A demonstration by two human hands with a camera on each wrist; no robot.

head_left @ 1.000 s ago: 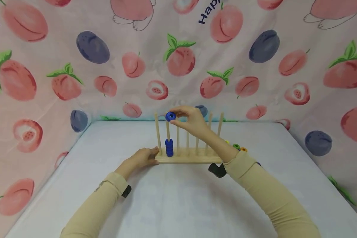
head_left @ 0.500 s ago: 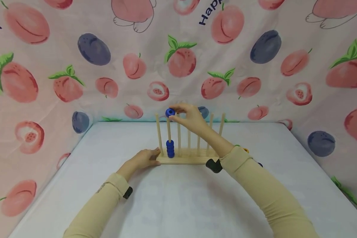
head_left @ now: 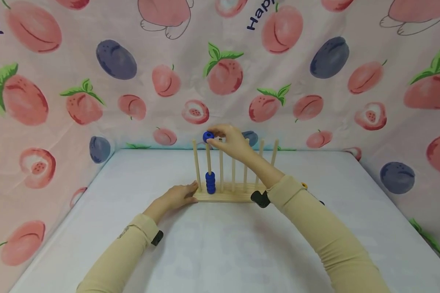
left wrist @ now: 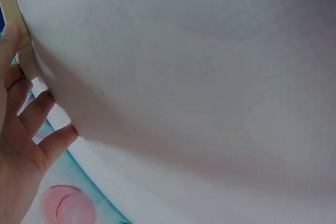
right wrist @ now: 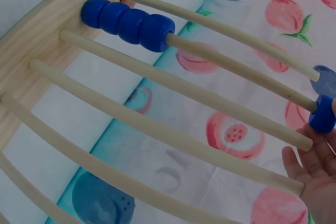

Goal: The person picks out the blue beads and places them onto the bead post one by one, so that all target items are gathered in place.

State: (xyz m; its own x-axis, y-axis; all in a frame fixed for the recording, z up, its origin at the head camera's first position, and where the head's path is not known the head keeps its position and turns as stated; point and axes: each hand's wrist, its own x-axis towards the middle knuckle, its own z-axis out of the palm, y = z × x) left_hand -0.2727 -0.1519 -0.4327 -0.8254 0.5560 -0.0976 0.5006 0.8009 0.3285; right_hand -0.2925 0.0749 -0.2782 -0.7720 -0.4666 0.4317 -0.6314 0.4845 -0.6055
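Observation:
A wooden peg rack [head_left: 223, 197] with a row of upright rods stands on the table. Several blue beads [head_left: 210, 183] are stacked at the foot of its second rod from the left. My right hand [head_left: 234, 143] pinches one more blue bead [head_left: 208, 137] between thumb and fingers at the top of that rod. In the right wrist view, the rod's tip meets the hole of the held bead [right wrist: 322, 115]. My left hand [head_left: 174, 197] holds the left end of the rack's base; the left wrist view shows the thumb over the wooden end [left wrist: 25, 51].
Behind my right forearm, an orange bead [head_left: 304, 186] and a dark blue bead [head_left: 321, 202] show in part on the white table [head_left: 220, 248]. A fruit-print cloth [head_left: 190, 85] hangs behind the table and along its sides.
My right hand has lifted the blue bead slightly and tilted its hole more upward over the rod. The right forearm now covers the green and yellow beads. My left hand keeps its place.

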